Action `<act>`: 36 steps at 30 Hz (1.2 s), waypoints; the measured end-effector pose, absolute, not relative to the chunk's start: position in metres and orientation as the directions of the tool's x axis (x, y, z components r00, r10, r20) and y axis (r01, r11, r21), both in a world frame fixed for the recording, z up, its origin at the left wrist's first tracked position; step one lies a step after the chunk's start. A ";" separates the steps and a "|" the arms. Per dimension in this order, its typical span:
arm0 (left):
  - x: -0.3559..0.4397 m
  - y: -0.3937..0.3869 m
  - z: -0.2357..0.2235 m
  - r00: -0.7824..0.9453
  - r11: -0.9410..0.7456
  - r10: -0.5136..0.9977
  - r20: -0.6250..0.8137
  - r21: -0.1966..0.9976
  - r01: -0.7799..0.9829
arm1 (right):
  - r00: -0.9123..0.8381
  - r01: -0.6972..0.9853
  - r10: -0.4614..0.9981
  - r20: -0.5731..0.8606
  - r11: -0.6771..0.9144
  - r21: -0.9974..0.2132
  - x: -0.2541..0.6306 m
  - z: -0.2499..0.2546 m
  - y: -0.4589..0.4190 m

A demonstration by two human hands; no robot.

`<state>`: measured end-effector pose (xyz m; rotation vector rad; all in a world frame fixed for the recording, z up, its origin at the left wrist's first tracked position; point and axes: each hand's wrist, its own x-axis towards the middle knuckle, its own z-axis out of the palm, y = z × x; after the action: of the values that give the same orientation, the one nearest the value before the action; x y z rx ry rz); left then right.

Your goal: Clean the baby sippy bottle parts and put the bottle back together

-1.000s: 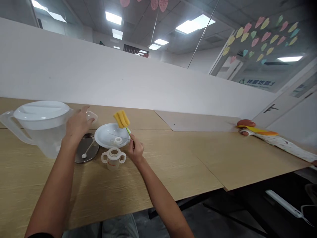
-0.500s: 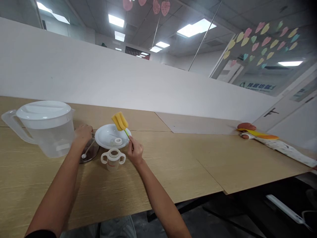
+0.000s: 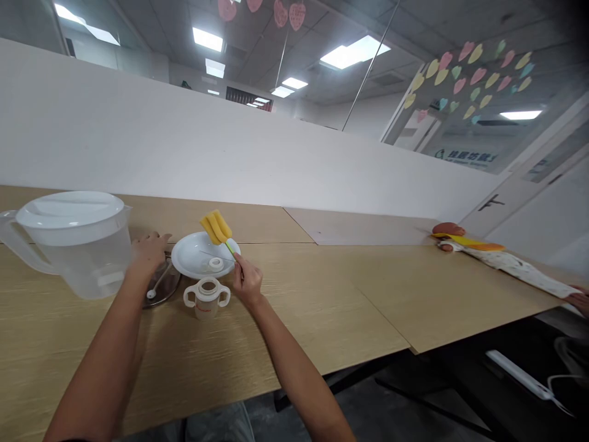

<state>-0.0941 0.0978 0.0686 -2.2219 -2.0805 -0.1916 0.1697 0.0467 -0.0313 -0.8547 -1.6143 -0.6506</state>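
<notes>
My right hand (image 3: 248, 279) is closed round the green handle of a bottle brush with a yellow sponge head (image 3: 215, 227), raised over a white bowl (image 3: 181, 261). A thin wire-like rod also shows near those fingers; whether I hold it is unclear. A white ring-shaped cup lid (image 3: 216, 264) lies in the bowl. Just in front stands a clear two-handled baby cup (image 3: 207, 301), its top uncovered. My left hand (image 3: 150, 248) is open, fingers apart, at the far side of a round metal tray (image 3: 172, 282). On the tray rests a straw with a white weighted end (image 3: 151, 294).
A large translucent pitcher (image 3: 87, 245) with a white lid stands left of my left hand. At the table's far right lies a patterned cloth (image 3: 519, 271) with yellow and reddish-brown things. A white wall (image 3: 230, 159) runs behind the table (image 3: 313, 294).
My left hand's fingers have spread and lifted slightly at the tray. The brush stays in my right hand above the bowl. The whole view has shifted a little.
</notes>
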 end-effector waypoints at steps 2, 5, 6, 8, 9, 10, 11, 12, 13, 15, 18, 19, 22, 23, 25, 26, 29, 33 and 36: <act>-0.086 0.094 0.082 0.108 -0.115 0.972 0.208 0.023 0.993 | -0.096 0.813 0.174 0.980 0.582 -0.024 0.169 -0.031 0.047; -0.064 0.091 0.093 0.239 -0.265 0.954 0.182 0.136 0.955 | -0.092 0.817 0.175 0.980 0.576 -0.026 0.169 -0.030 0.046; -0.054 0.090 0.093 0.289 -0.309 0.948 0.134 0.176 0.934 | -0.090 0.820 0.180 0.979 0.572 -0.030 0.169 -0.030 0.046; -0.034 0.088 0.086 0.357 -0.353 0.934 0.018 0.208 0.912 | -0.090 0.824 0.197 0.976 0.565 -0.038 0.169 -0.030 0.046; -0.026 0.087 0.080 0.362 -0.351 0.932 -0.022 0.195 0.916 | -0.091 0.826 0.206 0.974 0.563 -0.042 0.169 -0.030 0.046; -0.018 0.087 0.075 0.357 -0.344 0.933 -0.043 0.182 0.921 | -0.091 0.827 0.212 0.973 0.561 -0.045 0.169 -0.030 0.047; -0.013 0.086 0.069 0.348 -0.335 0.936 -0.050 0.170 0.927 | -0.090 0.826 0.214 0.973 0.562 -0.047 0.169 -0.030 0.047; -0.010 0.086 0.065 0.342 -0.330 0.939 -0.044 0.165 0.929 | -0.086 0.823 0.209 0.974 0.566 -0.049 0.169 -0.029 0.047; -0.010 0.086 0.063 0.340 -0.331 0.940 -0.033 0.168 0.929 | -0.080 0.817 0.197 0.977 0.574 -0.049 0.169 -0.028 0.047; -0.016 0.087 0.067 0.342 -0.337 0.940 0.000 0.177 0.925 | -0.056 0.803 0.174 0.983 0.593 -0.059 0.169 -0.027 0.046; -0.035 0.085 0.089 0.351 -0.364 0.931 0.099 0.211 0.907 | 0.026 0.794 0.182 0.983 0.594 -0.131 0.167 -0.024 0.045; -0.042 0.084 0.098 0.353 -0.384 0.922 0.160 0.253 0.888 | 0.061 0.792 0.192 0.979 0.588 -0.164 0.167 -0.024 0.045; -0.056 0.076 0.121 0.241 -0.418 0.897 0.371 0.534 0.735 | 0.131 0.788 0.212 0.968 0.571 -0.232 0.167 -0.025 0.046; -0.056 0.072 0.126 0.178 -0.416 0.894 0.410 0.618 0.667 | 0.125 0.789 0.215 0.969 0.570 -0.228 0.167 -0.026 0.047; -0.053 0.066 0.131 0.090 -0.413 0.892 0.443 0.718 0.560 | 0.071 0.800 0.218 0.973 0.571 -0.186 0.167 -0.029 0.048; -0.049 0.062 0.133 0.075 -0.419 0.890 0.450 0.743 0.522 | 0.039 0.808 0.218 0.975 0.568 -0.160 0.167 -0.031 0.049; -0.036 0.056 0.134 0.103 -0.435 0.894 0.437 0.788 0.435 | -0.017 0.827 0.214 0.977 0.552 -0.107 0.168 -0.034 0.049; -0.028 0.050 0.136 0.128 -0.444 0.893 0.432 0.793 0.418 | -0.075 0.834 0.163 0.984 0.551 -0.028 0.170 -0.032 0.049; -0.029 0.048 0.136 0.131 -0.457 0.876 0.464 0.712 0.533 | -0.084 0.826 0.150 0.985 0.564 -0.016 0.171 -0.029 0.047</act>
<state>-0.0294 0.0475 0.1364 -2.6141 -1.7407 -1.6064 0.1708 0.0474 -0.0289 -0.8486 -1.5812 -0.6927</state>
